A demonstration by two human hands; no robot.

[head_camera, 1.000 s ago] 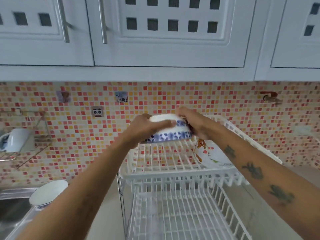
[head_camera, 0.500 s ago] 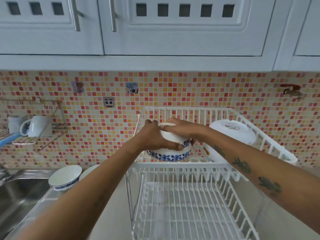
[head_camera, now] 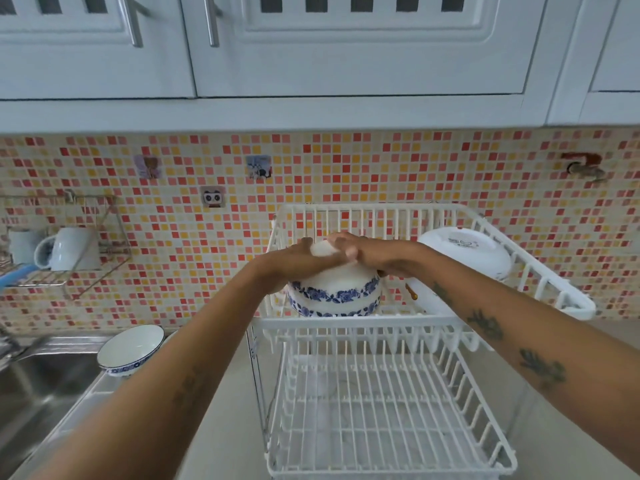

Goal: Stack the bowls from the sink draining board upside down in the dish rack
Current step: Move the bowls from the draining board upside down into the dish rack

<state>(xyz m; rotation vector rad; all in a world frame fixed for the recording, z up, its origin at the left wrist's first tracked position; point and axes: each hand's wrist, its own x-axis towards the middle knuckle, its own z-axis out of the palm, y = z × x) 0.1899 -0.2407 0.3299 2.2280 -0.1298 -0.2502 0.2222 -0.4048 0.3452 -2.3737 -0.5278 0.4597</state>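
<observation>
Two bowls (head_camera: 334, 294) with blue flowers on their rims sit upside down, one on top of the other, on the top shelf of the white dish rack (head_camera: 388, 336). They are at the left end of that shelf.

Both hands are pressed on the top bowl. The left hand (head_camera: 298, 261) wraps over its left side. The right hand (head_camera: 367, 252) lies over its right side and its bottom, which now faces up. The fingers of the two hands nearly meet on top.

Just to the right of the bowls, on the same shelf, a big white dish (head_camera: 464, 261) leans against the rack's far corner. The bottom shelf of the rack has nothing in it.

To the left of the rack, one more bowl (head_camera: 130, 349) with a blue rim stands the right way up on the draining board (head_camera: 93, 396), beside the metal sink (head_camera: 31, 386). Another white thing peeks out behind this bowl, but I cannot tell what it is.

Further left of the rack, a white mug (head_camera: 71, 252) lies on its side in a wire shelf (head_camera: 83, 275) on the tiled wall (head_camera: 194, 258).
</observation>
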